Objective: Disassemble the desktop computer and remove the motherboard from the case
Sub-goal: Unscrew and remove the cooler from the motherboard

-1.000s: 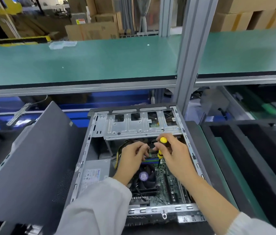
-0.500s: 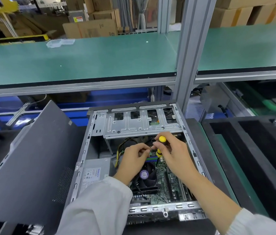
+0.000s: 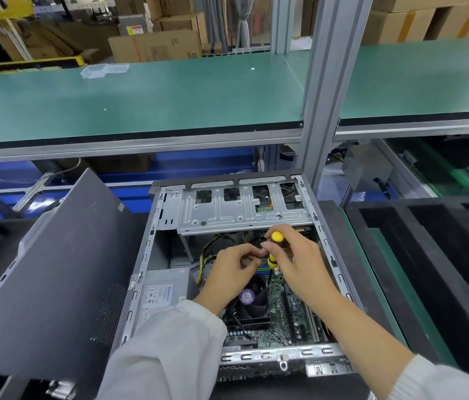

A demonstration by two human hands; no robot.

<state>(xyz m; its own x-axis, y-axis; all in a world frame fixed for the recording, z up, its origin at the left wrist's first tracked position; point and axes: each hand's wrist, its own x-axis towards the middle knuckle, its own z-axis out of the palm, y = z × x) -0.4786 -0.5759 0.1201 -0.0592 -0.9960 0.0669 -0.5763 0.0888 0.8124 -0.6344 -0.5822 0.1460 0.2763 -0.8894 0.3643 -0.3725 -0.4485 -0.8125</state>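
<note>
Little change since earlier frame: right hand [image 3: 299,264] still grips yellow-handled screwdriver [image 3: 274,249] upright; left hand [image 3: 232,272] fingers curled beside shaft, grasp unclear. Green motherboard [image 3: 288,310] beneath both hands, inside open grey metal case [image 3: 152,235].

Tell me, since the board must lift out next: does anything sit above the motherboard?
Yes. The drive cage overhangs the far end of the motherboard, the fan sits on it, and both hands work above it.

Matt grey metal side panel [image 3: 54,272], shiny bare-metal drive cage [image 3: 245,215], glossy yellow plastic screwdriver [image 3: 277,237]
</note>
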